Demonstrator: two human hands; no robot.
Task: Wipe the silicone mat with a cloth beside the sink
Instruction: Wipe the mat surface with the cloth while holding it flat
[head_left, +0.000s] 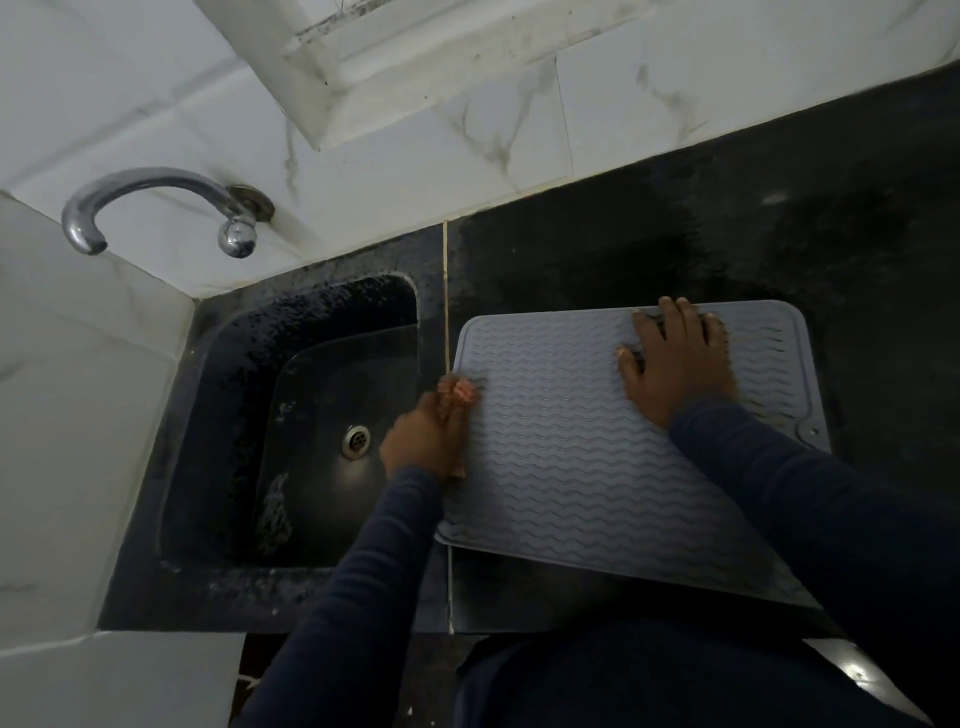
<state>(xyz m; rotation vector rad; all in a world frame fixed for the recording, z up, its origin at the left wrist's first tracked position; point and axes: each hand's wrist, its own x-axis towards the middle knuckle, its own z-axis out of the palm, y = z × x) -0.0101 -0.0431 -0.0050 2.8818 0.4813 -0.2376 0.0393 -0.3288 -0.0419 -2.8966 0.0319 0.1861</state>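
Pink cloth (460, 389) meets the silicone mat (571, 457) beside the sink (234, 395)!
Left hand (423, 441) clutches it at the mat's sink-side edge; right hand (675, 364) presses flat, fingers spread.

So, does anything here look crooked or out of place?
Yes: the silicone mat lies askew on the black counter; its left edge slants across the pale seam beside the sink.

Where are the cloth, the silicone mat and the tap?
cloth (458, 389), head view, pink bunched end.
silicone mat (566, 467), head view, bare ribbed middle.
tap (150, 178), head view, top of curved spout.
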